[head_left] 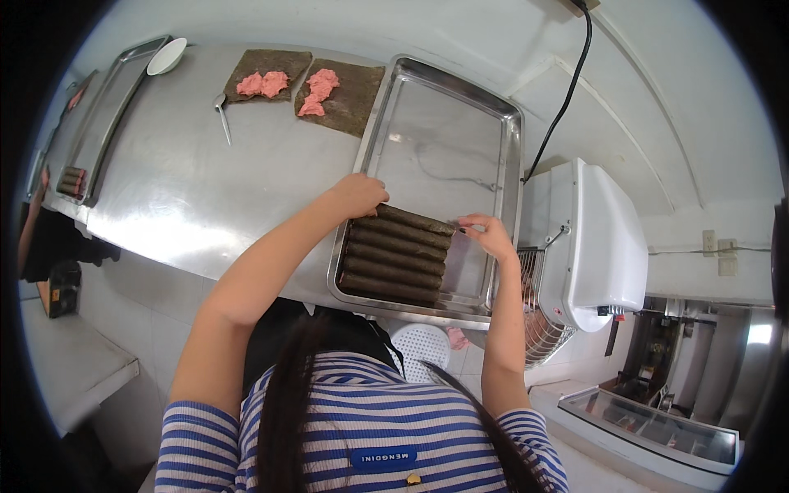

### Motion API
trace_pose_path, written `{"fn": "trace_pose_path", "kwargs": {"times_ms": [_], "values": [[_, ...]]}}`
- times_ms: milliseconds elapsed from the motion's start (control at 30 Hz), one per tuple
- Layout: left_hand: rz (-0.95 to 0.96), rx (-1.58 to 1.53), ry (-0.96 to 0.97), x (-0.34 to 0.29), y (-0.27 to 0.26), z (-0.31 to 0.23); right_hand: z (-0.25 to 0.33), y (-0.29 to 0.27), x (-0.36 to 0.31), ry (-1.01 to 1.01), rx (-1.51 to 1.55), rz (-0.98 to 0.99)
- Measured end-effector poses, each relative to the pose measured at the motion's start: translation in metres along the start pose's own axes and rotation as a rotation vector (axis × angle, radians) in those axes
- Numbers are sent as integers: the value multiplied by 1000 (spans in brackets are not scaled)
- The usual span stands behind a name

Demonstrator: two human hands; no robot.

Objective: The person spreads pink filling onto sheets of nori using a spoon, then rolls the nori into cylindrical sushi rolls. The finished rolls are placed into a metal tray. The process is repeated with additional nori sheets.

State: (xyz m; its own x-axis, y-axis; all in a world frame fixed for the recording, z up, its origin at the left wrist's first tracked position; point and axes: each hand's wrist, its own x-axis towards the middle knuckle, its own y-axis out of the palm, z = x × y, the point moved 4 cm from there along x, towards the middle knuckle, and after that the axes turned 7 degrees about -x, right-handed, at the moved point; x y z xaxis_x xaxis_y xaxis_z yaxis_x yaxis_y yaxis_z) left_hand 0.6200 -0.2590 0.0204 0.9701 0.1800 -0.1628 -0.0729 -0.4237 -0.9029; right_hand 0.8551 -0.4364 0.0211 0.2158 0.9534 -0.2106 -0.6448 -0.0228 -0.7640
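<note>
Dark green seaweed rolls [393,261] lie side by side in the near left part of a shallow metal tray [516,123]. At the left end of the farthest roll [415,220], my left hand [362,195] is closed with its fingertips on it. My right hand [489,236] pinches at the same roll's right end, thumb and finger close together. To the left of the tray, two flat seaweed sheets [358,109] lie on the metal table [189,164], each with pink paste [319,89] on it. A spoon [223,119] rests beside them.
A white bowl [167,57] and another long tray [111,123] with a few rolls are at the far left. A white appliance [604,238] stands right of my tray. A black cable [567,99] hangs behind it. Below the table is a perforated white stool [421,349].
</note>
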Motion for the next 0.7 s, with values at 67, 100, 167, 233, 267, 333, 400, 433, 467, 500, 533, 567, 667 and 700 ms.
{"fn": "trace_pose_path", "kwargs": {"times_ms": [67, 100, 167, 233, 267, 333, 400, 433, 467, 500, 533, 567, 667, 700], "values": [[-47, -115, 19, 4, 0, -5, 13, 3, 4, -82, 17, -29], [-62, -154, 37, 9, 3, -8, 20, 10, 7, -124, 13, -34], [-56, -212, 34, 16, 4, -12, 38, 25, 16, -167, -5, -16], [-16, -252, -4, 21, 3, -16, 47, 37, 23, -167, -37, 31], [14, -249, -16, 22, 5, -15, 45, 39, 24, -152, -16, 55], [75, -243, -40, 26, 8, -11, 41, 44, 26, -122, 29, 103], [89, -274, -47, 27, 9, -7, 37, 42, 27, -89, 131, 186], [96, -290, -51, 27, 10, -5, 35, 40, 27, -73, 181, 227], [97, -291, -49, 27, 11, -3, 34, 39, 28, -69, 204, 259], [98, -291, -49, 27, 12, -1, 34, 37, 29, -65, 226, 290], [98, -291, -43, 28, 13, 0, 32, 35, 30, -60, 246, 318], [94, -292, -29, 30, 13, 0, 27, 33, 31, -69, 240, 333], [88, -299, -3, 32, 14, 1, 15, 31, 34, -83, 233, 378], [92, -303, -1, 33, 14, 2, 13, 29, 35, -76, 238, 391]]}}
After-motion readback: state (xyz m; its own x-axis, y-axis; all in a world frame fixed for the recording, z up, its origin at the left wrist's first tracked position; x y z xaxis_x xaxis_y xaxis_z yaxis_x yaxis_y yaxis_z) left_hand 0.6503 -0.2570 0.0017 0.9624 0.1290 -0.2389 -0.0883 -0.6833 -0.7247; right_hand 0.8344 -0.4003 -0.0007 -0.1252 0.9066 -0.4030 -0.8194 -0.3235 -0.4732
